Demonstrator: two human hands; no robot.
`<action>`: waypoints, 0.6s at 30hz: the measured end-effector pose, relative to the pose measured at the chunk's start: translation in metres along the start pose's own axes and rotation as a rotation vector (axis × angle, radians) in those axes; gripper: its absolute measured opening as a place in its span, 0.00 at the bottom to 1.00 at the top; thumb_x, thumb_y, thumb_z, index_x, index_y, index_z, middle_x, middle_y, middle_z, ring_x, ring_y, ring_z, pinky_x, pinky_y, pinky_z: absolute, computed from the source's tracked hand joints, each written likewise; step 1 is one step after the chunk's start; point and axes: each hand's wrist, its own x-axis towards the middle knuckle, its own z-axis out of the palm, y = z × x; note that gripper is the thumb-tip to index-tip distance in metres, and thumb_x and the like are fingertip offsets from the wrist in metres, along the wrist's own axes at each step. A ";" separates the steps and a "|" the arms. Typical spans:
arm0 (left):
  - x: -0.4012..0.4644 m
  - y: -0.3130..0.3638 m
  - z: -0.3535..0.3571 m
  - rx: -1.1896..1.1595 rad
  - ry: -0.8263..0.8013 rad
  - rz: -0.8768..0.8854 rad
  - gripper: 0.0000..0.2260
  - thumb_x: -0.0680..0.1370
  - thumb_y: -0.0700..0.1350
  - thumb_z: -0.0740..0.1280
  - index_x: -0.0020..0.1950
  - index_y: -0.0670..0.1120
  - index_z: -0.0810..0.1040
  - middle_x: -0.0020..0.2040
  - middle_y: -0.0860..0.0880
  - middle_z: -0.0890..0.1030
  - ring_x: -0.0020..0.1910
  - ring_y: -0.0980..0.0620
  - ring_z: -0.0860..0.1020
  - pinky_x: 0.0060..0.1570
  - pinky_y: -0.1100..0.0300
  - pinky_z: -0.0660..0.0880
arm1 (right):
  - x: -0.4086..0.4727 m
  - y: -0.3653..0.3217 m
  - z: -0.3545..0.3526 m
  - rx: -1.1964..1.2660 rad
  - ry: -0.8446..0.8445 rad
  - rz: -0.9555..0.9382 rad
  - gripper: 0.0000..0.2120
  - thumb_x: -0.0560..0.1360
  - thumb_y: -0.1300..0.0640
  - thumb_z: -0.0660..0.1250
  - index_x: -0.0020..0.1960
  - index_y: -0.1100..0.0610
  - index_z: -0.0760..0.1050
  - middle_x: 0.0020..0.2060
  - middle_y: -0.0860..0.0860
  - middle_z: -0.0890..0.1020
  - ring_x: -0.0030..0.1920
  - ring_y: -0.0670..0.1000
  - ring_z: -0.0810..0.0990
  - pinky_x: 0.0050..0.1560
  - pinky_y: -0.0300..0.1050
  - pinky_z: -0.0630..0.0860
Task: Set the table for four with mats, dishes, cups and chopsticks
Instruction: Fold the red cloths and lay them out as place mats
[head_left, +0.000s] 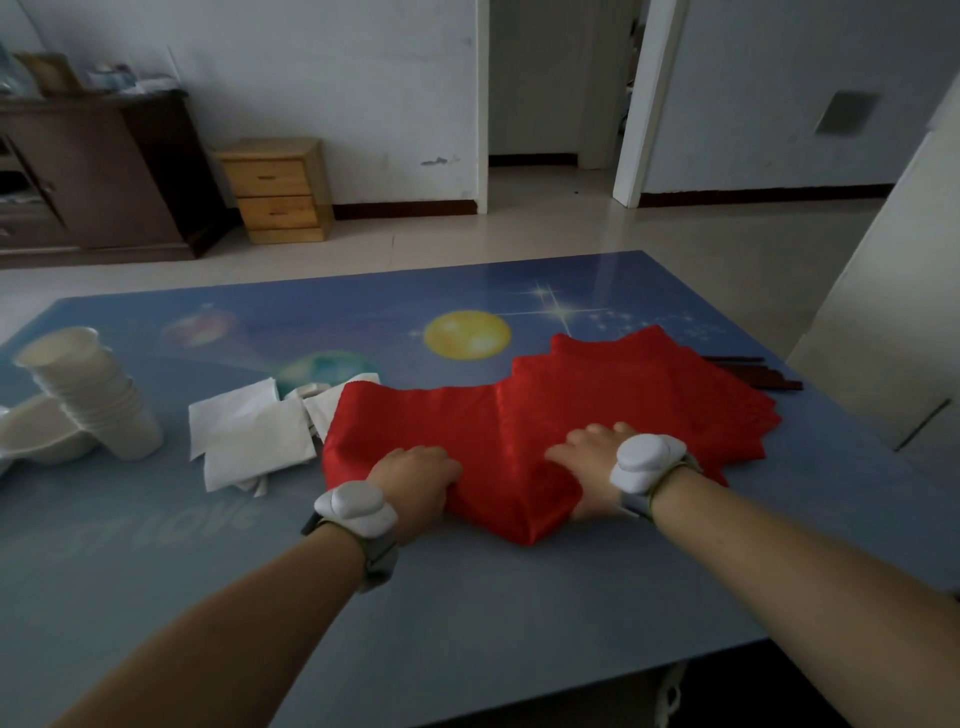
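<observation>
Gripping red mats (571, 410) at near edge: left hand (415, 480) fingers curled round fold; right hand (592, 462) pinching cloth, fingers partly hidden.

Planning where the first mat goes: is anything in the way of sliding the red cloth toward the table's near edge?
Nothing visible. Both hands grip the red cloth, and the table between it and the near edge is bare.

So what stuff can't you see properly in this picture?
Head view only:
- Chopsticks: mostly hidden under the red mats; count unclear.
- Red mats: overlapping, so how many is unclear.
- Bowl: cut off by the left edge, behind the paper cups.
- Left hand fingertips: tucked in red cloth.
</observation>
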 end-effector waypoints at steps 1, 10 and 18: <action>0.002 0.001 -0.002 -0.043 0.027 -0.020 0.14 0.78 0.43 0.54 0.60 0.48 0.73 0.61 0.48 0.74 0.62 0.48 0.72 0.59 0.56 0.65 | 0.001 -0.013 0.000 0.054 0.041 -0.039 0.37 0.68 0.37 0.68 0.72 0.47 0.60 0.67 0.51 0.69 0.68 0.56 0.67 0.67 0.54 0.62; 0.001 -0.002 -0.016 -0.166 0.282 -0.037 0.20 0.72 0.45 0.50 0.61 0.47 0.72 0.59 0.49 0.78 0.60 0.47 0.75 0.58 0.57 0.64 | 0.031 -0.090 -0.016 0.607 0.244 -0.005 0.14 0.78 0.55 0.58 0.60 0.57 0.74 0.56 0.56 0.81 0.56 0.58 0.79 0.48 0.44 0.71; -0.016 -0.057 -0.007 -0.029 0.277 -0.404 0.12 0.73 0.43 0.61 0.54 0.52 0.76 0.56 0.51 0.77 0.59 0.48 0.74 0.59 0.55 0.62 | 0.029 -0.080 -0.020 0.607 0.202 0.030 0.15 0.80 0.56 0.55 0.59 0.58 0.76 0.58 0.57 0.79 0.59 0.58 0.77 0.57 0.45 0.71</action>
